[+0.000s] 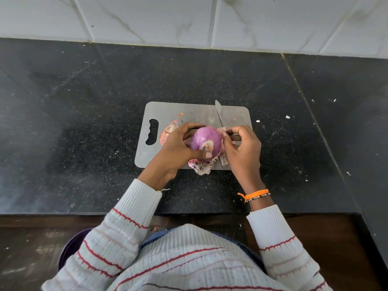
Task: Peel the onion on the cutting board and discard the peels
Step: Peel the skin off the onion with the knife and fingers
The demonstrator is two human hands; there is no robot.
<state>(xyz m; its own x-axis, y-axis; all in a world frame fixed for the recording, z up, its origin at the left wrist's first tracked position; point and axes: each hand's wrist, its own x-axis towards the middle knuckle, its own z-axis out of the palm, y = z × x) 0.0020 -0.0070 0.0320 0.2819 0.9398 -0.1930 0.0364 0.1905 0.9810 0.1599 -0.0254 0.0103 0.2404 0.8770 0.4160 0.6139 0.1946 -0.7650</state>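
Soft, even daylight lit the scene, brightest on the white marble-look wall tiles [189,19]; the speckled black countertop [73,114] carried a dull grey sheen on its left; shadows beneath the hands were faint; wide-angle distortion bowed the tile joints and counter edges; focus held sharp centrally, softening toward the corners.

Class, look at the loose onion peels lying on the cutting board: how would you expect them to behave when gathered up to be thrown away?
The peels look thin, curled and papery, so they are probably very light and floppy. Their ragged edges suggest they may tear or crumble if pinched. One piece overhangs the cutting board, so pushing might scatter them onto the counter.
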